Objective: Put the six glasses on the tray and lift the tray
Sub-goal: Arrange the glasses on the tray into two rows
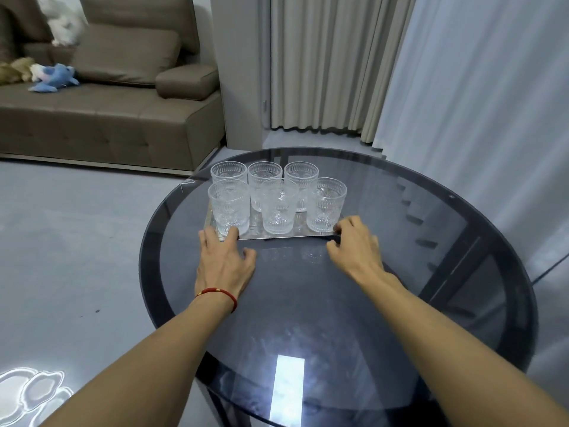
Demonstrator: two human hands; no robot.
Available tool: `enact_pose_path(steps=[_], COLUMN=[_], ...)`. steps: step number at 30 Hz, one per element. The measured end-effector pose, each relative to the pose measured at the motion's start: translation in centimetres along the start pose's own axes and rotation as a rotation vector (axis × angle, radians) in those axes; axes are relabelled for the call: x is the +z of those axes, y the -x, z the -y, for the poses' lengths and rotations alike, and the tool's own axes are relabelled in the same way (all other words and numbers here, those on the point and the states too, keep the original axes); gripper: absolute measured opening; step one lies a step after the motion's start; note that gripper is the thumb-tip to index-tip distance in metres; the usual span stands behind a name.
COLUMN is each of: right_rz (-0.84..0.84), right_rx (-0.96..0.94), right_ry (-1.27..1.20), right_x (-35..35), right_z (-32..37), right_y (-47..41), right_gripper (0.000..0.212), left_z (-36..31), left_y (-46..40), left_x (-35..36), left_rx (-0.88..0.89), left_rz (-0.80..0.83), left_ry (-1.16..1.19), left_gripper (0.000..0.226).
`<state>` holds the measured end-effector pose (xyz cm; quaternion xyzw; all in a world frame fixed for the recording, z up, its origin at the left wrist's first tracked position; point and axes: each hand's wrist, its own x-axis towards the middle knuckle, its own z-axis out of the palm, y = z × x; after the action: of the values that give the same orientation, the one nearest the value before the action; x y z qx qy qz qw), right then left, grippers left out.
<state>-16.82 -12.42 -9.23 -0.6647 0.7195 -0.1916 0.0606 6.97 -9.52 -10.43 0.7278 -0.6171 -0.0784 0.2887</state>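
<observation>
A: Where do the glasses stand?

B: All six glasses [278,195] are on the tray [278,236], upright, in two rows of three. The back row sits toward the far edge, the front row closer to the person. They are clear, with a pressed pattern, and stand close together, some overlapping in this view, so I cannot tell whether they touch.

A: And the tray itself?

B: It is a flat, shiny tray lying on the round dark glass table [400,272], toward the far left part of the top. From here it appears to rest flat on the table.

A: What are the hands doing?

B: The left hand [223,263] is at the near left corner of the tray, fingers spread and curled, fingertips touching the tray's edge just below the front left glass. A red bracelet [220,295] circles that wrist. The right hand [354,246] is at the near right corner, fingers bent, with the fingertips on the tray's edge beside the front right glass. Whether either hand has truly closed on the rim, I cannot tell.

A: Anything else around?

B: A brown sofa [107,112] stands behind on the left with a blue plush toy [55,77] on its seat, and pale curtains [323,63] hang behind the table
</observation>
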Motion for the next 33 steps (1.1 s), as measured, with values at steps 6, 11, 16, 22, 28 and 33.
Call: enact_pose_path(steps=[6,11,16,22,28,33], right_rz=[-0.071,0.011,0.019,-0.03,0.012,-0.045], right_rx=[-0.206,-0.231,-0.172,0.01,-0.094,-0.105], right_ry=[0.166,0.212,0.09,-0.54,-0.456,-0.419], right_x=[-0.5,-2.7,-4.7,-7.1,-5.1,-4.9], right_z=[-1.9,-2.3,-3.4,-3.3,-2.2,-2.8], right_y=[2.0,5.0,8.2,7.3,5.9,5.4], right_gripper=[0.024,0.028,0.024,0.077,0.097,0.092], left_z=[-0.3,-1.5,-2.4,-3.9,-7.0,-8.0], left_y=[0.6,2.7,5.4,6.9,6.8,6.2], left_x=[-0.5,-1.7,-2.3,-3.4,-4.7,-3.8], left_rx=[0.021,0.026,-0.017,-0.088,0.127,0.318], left_rz=[-0.006,0.045,0.132,0.232,-0.012,-0.145], left_ry=[-0.023,-0.105,-0.172,-0.292,-0.246,0.032], left_gripper=[0.02,0.022,0.032,0.044,0.031,0.039])
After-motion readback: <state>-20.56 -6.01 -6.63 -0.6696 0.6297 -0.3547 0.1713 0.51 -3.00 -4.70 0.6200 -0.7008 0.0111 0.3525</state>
